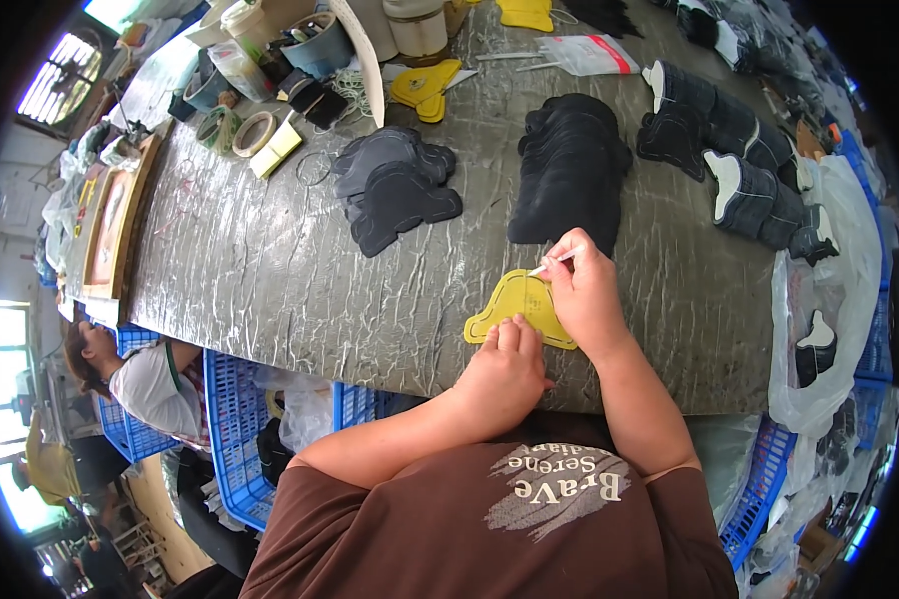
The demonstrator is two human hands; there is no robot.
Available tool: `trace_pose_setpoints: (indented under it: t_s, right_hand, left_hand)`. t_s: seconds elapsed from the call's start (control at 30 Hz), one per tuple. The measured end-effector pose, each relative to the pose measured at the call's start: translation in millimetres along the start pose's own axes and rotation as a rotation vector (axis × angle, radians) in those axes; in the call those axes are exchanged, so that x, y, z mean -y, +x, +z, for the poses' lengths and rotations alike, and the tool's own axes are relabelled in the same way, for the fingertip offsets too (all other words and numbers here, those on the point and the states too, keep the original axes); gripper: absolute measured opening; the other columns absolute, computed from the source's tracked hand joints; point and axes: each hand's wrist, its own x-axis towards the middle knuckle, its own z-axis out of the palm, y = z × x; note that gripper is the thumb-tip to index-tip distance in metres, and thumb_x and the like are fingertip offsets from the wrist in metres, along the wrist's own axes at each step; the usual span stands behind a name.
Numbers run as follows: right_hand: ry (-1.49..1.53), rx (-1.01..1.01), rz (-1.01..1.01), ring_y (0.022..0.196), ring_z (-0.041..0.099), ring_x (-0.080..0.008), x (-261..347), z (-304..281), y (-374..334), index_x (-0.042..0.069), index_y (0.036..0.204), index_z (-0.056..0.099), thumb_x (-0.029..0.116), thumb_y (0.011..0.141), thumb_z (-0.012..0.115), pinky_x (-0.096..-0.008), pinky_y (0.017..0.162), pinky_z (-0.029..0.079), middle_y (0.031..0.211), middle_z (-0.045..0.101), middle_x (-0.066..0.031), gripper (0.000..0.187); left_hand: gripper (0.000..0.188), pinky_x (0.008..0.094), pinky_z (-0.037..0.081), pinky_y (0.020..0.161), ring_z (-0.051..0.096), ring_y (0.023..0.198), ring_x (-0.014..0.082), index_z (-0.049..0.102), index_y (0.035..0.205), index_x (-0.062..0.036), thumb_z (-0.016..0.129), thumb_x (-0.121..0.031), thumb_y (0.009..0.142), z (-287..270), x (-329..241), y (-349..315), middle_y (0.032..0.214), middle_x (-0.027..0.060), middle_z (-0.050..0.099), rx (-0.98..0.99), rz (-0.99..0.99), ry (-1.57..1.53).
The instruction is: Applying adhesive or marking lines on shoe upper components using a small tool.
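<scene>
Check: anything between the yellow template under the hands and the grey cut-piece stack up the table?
Nothing: head view shows bare wrinkled table between yellow template and grey stack.

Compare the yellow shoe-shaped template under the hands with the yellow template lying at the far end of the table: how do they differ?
The yellow shoe-shaped template under the hands lies at the near table edge, pinned by the left hand while the right hand holds a white pen over it. The yellow template at the far end lies untouched among clutter, near a tape roll. Both are flat, yellow and similarly contoured.
</scene>
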Motion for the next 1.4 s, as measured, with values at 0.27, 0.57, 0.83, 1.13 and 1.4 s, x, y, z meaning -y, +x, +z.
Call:
trace_pose_setpoints:
  t_s: [0.27, 0.57, 0.83, 1.13, 1.4]
  right_hand:
    - [-0.022, -0.015, -0.066, 0.069, 0.062, -0.0306, -8, -6, -4, 0.001, 0.087, 0.047, -0.006, 0.086, 0.06, -0.0365, 0.061, 0.049, 0.076, 0.059, -0.0144, 0.015]
    - [-0.042, -0.074, 0.013, 0.066, 0.063, -0.0276, -11, -16, -21, 0.001, 0.086, 0.05, -0.004, 0.086, 0.061, -0.0341, 0.06, 0.049, 0.076, 0.061, -0.0132, 0.012]
    - [-0.028, -0.105, -0.012, 0.067, 0.064, -0.0252, -8, -21, -42, 0.0, 0.087, 0.052, -0.005, 0.086, 0.059, -0.0329, 0.06, 0.05, 0.079, 0.064, -0.0132, 0.009]
    - [-0.028, -0.125, -0.064, 0.067, 0.063, -0.0226, -7, -31, -68, 0.0, 0.087, 0.052, -0.006, 0.085, 0.06, -0.0301, 0.061, 0.05, 0.084, 0.064, -0.0129, 0.011]
    - [0.012, -0.153, -0.043, 0.071, 0.063, -0.0156, -4, -42, -82, 0.0, 0.089, 0.052, -0.005, 0.089, 0.059, -0.027, 0.064, 0.051, 0.087, 0.065, -0.0118, 0.009]
  left_hand:
    - [0.065, 0.0351, 0.054, 0.083, 0.057, 0.104, 0.0352, 0.056, 0.112, 0.0119, 0.063, -0.046, 0.083, 2, -1, 1, 0.117, 0.0294, 0.057, 0.005, -0.001, -0.001]
    - [0.067, 0.0347, 0.055, 0.082, 0.057, 0.105, 0.0348, 0.056, 0.115, 0.0105, 0.064, -0.047, 0.082, 2, -1, 1, 0.118, 0.0287, 0.056, 0.006, -0.015, -0.017]
    - [0.068, 0.0328, 0.056, 0.078, 0.056, 0.105, 0.0332, 0.056, 0.116, 0.0105, 0.064, -0.047, 0.082, 1, -1, 1, 0.12, 0.0284, 0.055, 0.018, -0.021, -0.004]
    - [0.066, 0.0333, 0.056, 0.078, 0.056, 0.105, 0.0337, 0.058, 0.116, 0.0092, 0.064, -0.047, 0.081, 2, -1, 1, 0.119, 0.0284, 0.055, 0.003, -0.017, -0.009]
    - [0.065, 0.0328, 0.056, 0.078, 0.056, 0.107, 0.0341, 0.059, 0.117, 0.0077, 0.064, -0.047, 0.081, 2, -2, 0, 0.12, 0.0279, 0.055, 0.012, -0.021, 0.007]
